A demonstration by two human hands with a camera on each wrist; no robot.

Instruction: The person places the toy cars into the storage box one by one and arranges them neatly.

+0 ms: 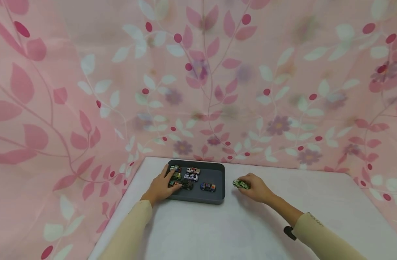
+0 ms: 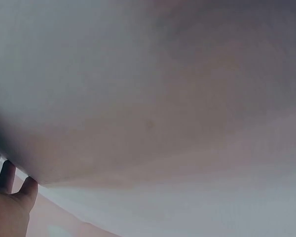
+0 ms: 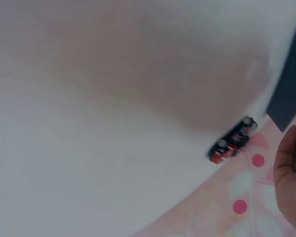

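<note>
My right hand [image 1: 257,188] pinches a green-and-white toy car [image 1: 241,184] just right of the tray, above the white table. In the right wrist view, that hand [image 3: 292,185] shows only partly at the right edge. My left hand [image 1: 160,187] rests over the left rim of the dark grey tray [image 1: 196,198], with its thumb and fingertips among the cars at that end. Inside stand several toy cars, among them a white one [image 1: 191,177], a white-and-red one [image 1: 193,170], a blue-and-red one [image 1: 208,186] and a black one [image 1: 187,185]. Fingers partly hide the leftmost cars.
A black-and-red toy car [image 3: 233,140] lies on the table in the right wrist view. The white-covered table [image 1: 198,231] meets a pink floral cloth [image 1: 211,90] behind and at the sides. Something dark [image 1: 290,233] shows at the right cuff.
</note>
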